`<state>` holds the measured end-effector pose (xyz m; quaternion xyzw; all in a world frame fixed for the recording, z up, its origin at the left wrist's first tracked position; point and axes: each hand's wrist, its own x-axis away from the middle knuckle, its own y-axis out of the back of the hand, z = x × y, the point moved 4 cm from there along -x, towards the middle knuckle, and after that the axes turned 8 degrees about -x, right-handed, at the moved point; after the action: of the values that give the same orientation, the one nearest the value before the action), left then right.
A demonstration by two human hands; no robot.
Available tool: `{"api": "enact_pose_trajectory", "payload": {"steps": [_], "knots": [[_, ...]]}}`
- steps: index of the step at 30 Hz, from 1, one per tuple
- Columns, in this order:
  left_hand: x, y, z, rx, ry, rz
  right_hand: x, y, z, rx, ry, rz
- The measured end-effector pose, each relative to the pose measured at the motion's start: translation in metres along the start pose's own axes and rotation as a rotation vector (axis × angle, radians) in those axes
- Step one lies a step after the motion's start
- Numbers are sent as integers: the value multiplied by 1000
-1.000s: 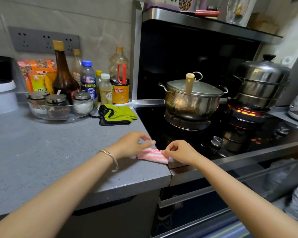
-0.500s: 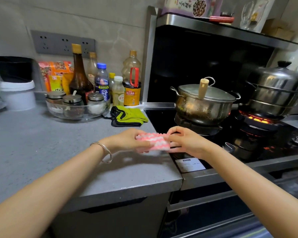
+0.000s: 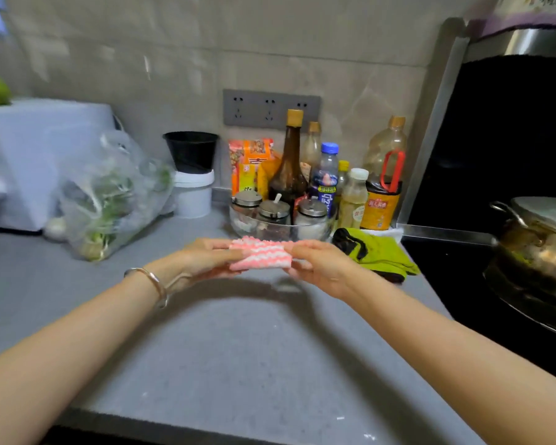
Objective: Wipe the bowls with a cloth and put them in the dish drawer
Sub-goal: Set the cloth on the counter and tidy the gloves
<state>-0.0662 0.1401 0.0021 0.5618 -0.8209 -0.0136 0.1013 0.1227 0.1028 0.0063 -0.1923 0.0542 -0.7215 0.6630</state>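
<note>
One folded pink-and-white striped cloth (image 3: 260,259) is held at the centre of the frame, clear of the grey speckled surface (image 3: 238,354), on which its shadow is cast. Its left end is pinched by the left hand (image 3: 203,260) and its right end by the right hand (image 3: 321,264). One silver bangle (image 3: 154,284) is noted on the left wrist.

Behind the cloth, one glass bowl (image 3: 238,227) holding three lidded jars is recorded, with six bottles grouped behind it. One green-and-black cloth (image 3: 377,252) lies just right of the bowl. One steel pot (image 3: 540,242) stands at the right edge, and one bag of greens (image 3: 109,194) at centre left. The surface extends from beneath the hands to its front edge in the lower frame.
</note>
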Motion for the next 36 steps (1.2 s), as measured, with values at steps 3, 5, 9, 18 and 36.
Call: {"api": "enact_pose_trajectory", "payload": {"steps": [3,5,9,18,36], "knots": [[-21,49,11,29,42,-91,-40,-40,-14,-61,-110,27],[-38,80,14,48,80,-148,-67,-64,-20,-66,-149,2],[-77,132,18,95,171,-241,-117,-100,-34,-164,-238,-128],[-129,150,28,67,298,-315,-171,-123,-60,-273,-234,-436],[-81,135,15,-275,57,-561,-101,-70,-34,104,-203,-112]]}}
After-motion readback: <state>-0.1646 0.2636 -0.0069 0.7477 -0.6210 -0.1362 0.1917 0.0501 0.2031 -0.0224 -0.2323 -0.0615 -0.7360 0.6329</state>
